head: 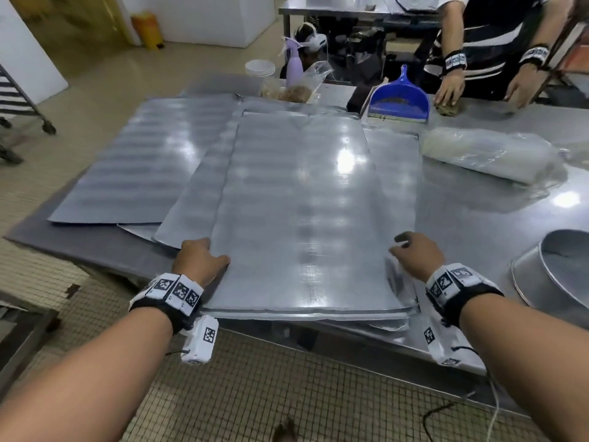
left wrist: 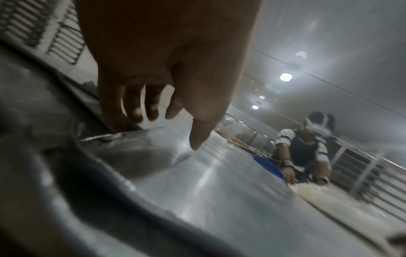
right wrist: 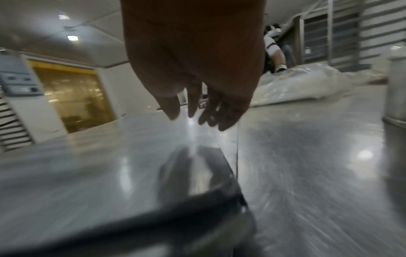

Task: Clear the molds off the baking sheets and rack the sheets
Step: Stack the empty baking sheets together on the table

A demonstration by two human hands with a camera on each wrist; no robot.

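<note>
Steel worktable (head: 497,218) carries everything I see; I'll place the rest against the top baking sheet (head: 302,212), which sits on a slewed stack and hangs a little over the table's near edge. More sheets (head: 127,167) fan out to its left, overlapping. No molds visible on any of them — that half of the job looks done. Right of the top sheet: a plastic bag of pale material (head: 487,154) and, nearer me, a round metal pan (head: 554,272). Beyond the sheet's far edge, a blue dustpan (head: 398,97); a second person works past that. Far to its left, the corner of a wheeled rack (head: 19,100).

My left hand (head: 199,258) is at the sheet's near-left edge, fingers curled down over the rim, thumb on top — a loose hold, not clearly closed. My right hand (head: 417,256) is just over the near-right edge, fingers relaxed and spread, gripping nothing.

Risks as I judge them: lifting with only one side secured would tilt the sheet and drag the ones beneath off the table. A wide swing could clip the pan.
</note>
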